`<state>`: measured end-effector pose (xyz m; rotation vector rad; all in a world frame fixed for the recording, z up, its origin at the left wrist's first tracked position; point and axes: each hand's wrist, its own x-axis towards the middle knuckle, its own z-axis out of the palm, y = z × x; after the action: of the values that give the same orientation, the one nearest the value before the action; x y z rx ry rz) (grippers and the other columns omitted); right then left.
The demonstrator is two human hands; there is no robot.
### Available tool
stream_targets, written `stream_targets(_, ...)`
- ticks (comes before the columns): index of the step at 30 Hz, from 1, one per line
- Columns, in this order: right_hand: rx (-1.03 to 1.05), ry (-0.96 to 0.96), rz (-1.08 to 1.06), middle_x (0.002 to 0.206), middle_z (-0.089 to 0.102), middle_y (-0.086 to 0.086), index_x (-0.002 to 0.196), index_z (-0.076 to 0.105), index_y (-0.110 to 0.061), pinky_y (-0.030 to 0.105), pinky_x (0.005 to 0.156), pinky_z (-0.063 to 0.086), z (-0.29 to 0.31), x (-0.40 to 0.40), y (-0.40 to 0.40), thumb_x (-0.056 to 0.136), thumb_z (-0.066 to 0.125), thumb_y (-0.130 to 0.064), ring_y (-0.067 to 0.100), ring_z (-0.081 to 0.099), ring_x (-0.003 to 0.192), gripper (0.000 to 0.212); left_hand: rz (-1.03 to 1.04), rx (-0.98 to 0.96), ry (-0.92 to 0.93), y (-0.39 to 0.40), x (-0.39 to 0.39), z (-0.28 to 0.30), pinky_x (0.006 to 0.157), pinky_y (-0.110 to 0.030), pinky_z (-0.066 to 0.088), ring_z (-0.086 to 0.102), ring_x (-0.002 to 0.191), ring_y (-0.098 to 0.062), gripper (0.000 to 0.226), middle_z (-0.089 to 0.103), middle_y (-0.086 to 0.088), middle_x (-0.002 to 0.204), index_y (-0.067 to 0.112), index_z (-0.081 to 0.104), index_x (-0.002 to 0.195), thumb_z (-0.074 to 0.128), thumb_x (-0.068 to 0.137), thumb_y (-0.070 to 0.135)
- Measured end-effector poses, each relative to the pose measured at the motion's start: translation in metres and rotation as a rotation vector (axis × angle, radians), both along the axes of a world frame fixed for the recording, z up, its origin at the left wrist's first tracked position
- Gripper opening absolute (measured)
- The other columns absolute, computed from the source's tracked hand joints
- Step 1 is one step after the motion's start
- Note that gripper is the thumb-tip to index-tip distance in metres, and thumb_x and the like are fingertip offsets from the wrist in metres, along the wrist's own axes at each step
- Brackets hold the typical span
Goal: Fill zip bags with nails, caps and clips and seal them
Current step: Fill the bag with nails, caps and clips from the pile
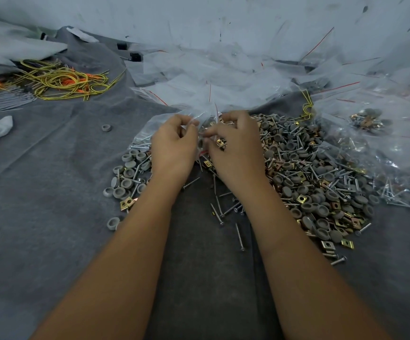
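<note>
Head view: left hand (174, 146) and right hand (235, 146) both pinch 1 zip bag (200, 123) above the hardware pile (307, 173). Filling looks underway; next, press its strip closed.

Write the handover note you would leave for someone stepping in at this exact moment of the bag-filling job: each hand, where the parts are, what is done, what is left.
Left hand: pinches the clear zip bag at its mouth.
Right hand: fingers curled at the same bag, a brass clip at its fingertips.
Parts: mixed heap of nails, caps and clips to the right of the hands; a smaller cluster of caps to the left; loose nails between the forearms.
Empty bags are piled behind the hands.
Done: filled bags lie far right.
Left: finish filling this bag, seal it, carry on through the heap.
</note>
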<state>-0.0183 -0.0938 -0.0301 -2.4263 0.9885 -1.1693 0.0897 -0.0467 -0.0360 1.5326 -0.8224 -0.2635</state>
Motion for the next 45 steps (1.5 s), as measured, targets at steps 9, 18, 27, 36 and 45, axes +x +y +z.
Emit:
stream_targets(9, 0.153, -0.396, -0.142, 0.106, 0.056, -0.003, 0.116, 0.062, -0.022, 0.025, 0.073, 0.046, 0.025, -0.021, -0.011, 0.096, 0.048, -0.019, 0.005, 0.052, 0.087, 0.024, 0.077, -0.078, 0.193, 0.003, -0.002, 0.009, 0.057, -0.033, 0.049, 0.055, 0.058, -0.012, 0.020, 0.058, 0.004, 0.066, 0.028, 0.062, 0.085, 0.051, 0.097, 0.016)
stream_targets(18, 0.269, 0.414, -0.234, 0.143, 0.048, 0.005, 0.139, 0.050, -0.026, 0.048, 0.107, 0.035, 0.010, -0.041, -0.034, 0.097, 0.046, -0.024, 0.031, 0.043, 0.129, 0.042, 0.113, -0.090, 0.221, 0.001, -0.001, 0.010, 0.039, -0.013, 0.030, 0.038, 0.037, 0.002, 0.013, 0.047, 0.008, 0.055, 0.018, 0.065, 0.094, 0.052, 0.097, 0.017)
stream_targets(27, 0.165, 0.445, -0.187, 0.121, 0.060, 0.002, 0.118, 0.067, -0.030, 0.049, 0.097, 0.044, 0.011, -0.038, -0.031, 0.095, 0.056, -0.027, 0.027, 0.053, 0.114, 0.025, 0.114, -0.088, 0.228, 0.002, 0.000, 0.010, 0.040, -0.014, 0.030, 0.038, 0.039, 0.001, 0.014, 0.048, 0.010, 0.055, 0.020, 0.066, 0.092, 0.052, 0.096, 0.017)
stream_targets(36, 0.007, 0.153, -0.191, 0.100, 0.071, 0.000, 0.101, 0.074, -0.021, 0.046, 0.094, 0.045, 0.014, -0.025, -0.018, 0.093, 0.062, -0.026, 0.023, 0.063, 0.096, 0.016, 0.088, -0.040, 0.192, 0.002, -0.002, 0.009, 0.052, -0.027, 0.044, 0.048, 0.046, -0.001, 0.011, 0.056, 0.009, 0.060, 0.021, 0.065, 0.091, 0.054, 0.096, 0.023)
stream_targets(45, 0.036, -0.176, 0.036, 0.114, 0.052, 0.007, 0.096, 0.073, -0.015, 0.029, 0.095, 0.039, 0.010, 0.000, 0.002, 0.085, 0.070, -0.016, 0.023, 0.048, 0.109, 0.012, 0.008, -0.036, 0.095, 0.004, -0.007, 0.007, 0.062, -0.042, 0.049, 0.054, 0.061, -0.020, 0.015, 0.060, -0.003, 0.065, 0.022, 0.063, 0.084, 0.054, 0.095, 0.018)
